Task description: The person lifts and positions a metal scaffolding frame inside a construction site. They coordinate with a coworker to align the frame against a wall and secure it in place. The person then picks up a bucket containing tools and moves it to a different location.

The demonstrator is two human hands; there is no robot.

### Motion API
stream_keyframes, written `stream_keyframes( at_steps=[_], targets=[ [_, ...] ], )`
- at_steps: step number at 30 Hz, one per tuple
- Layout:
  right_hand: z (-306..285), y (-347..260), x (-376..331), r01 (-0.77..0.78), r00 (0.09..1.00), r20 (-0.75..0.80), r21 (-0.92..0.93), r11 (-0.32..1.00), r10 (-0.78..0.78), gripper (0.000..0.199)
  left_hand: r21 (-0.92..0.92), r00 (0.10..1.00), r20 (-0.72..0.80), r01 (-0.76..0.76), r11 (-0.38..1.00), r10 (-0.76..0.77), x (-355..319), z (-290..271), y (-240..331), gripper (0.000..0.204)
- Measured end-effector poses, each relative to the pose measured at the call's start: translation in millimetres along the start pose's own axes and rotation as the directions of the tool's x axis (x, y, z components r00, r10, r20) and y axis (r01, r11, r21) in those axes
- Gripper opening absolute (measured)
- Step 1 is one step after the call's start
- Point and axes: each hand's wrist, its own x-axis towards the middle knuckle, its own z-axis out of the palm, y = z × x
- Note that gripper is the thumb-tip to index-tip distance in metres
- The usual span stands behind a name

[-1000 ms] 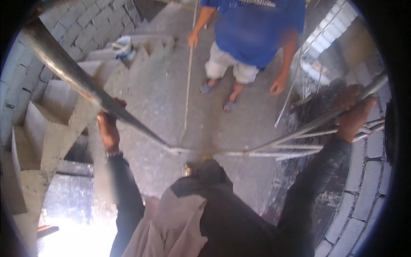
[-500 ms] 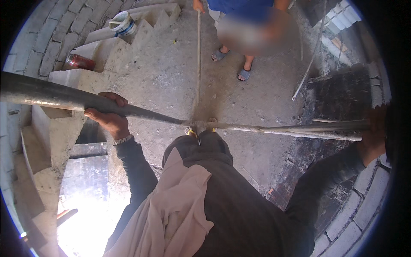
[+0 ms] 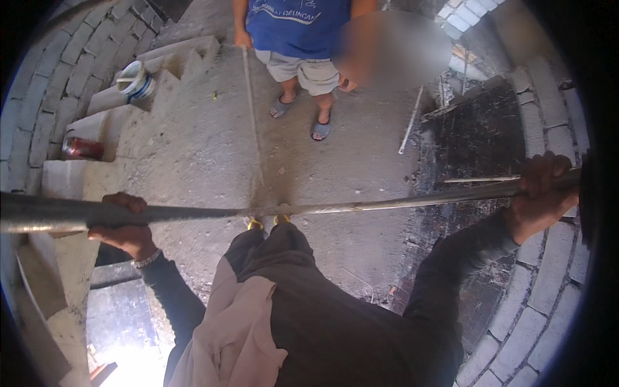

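Note:
A long grey metal pole [image 3: 187,215] runs crosswise in front of my body, from the left rim of the view to the right. My left hand [image 3: 127,227] grips its left part, fingers over the top and thumb below. Far to the right, my right hand [image 3: 545,201] is closed around the other part of the pole. Both arms are spread wide. Beneath the middle of the pole stand my feet in yellow-strapped sandals [image 3: 255,224].
Ahead, a person in a blue shirt [image 3: 293,29] and grey slides holds a thin upright stick [image 3: 250,97]. Concrete steps [image 3: 106,129] at left bear a white bucket [image 3: 135,80] and a red container [image 3: 84,148]. A dark panel [image 3: 480,138] and a block wall [image 3: 535,309] lie right.
The view has shifted, showing more of the person ahead. The pole sits more level across it, its left part lower and its right part slightly higher. Both hands keep their grip.

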Motion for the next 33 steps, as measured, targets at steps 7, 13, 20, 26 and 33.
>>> stream_keyframes(
  at_steps=[7,13,20,26,33],
  targets=[
    [-4,-6,-2,0.039,0.998,-0.043,0.006,0.999,-0.039,0.067,-0.017,0.999,0.026,0.035,0.999,-0.034,1,8,-3,0.092],
    [-19,-20,-8,0.04,0.998,-0.05,-0.063,0.997,-0.043,0.069,-0.094,0.984,0.177,0.03,0.995,-0.012,25,8,-15,0.093],
    [-8,-40,-39,0.025,0.977,-0.202,-0.191,0.981,-0.065,0.069,-0.058,0.96,0.252,-0.113,0.992,0.124,38,12,-14,0.099],
    [14,-31,-41,0.072,0.982,-0.165,-0.112,0.991,-0.09,0.067,-0.054,0.957,0.28,-0.062,0.997,0.075,47,-15,-50,0.079],
    [5,-25,-47,0.022,0.985,-0.17,-0.063,0.998,-0.033,0.064,-0.089,0.944,0.318,-0.056,0.994,0.082,37,-13,-64,0.069]
  ],
)
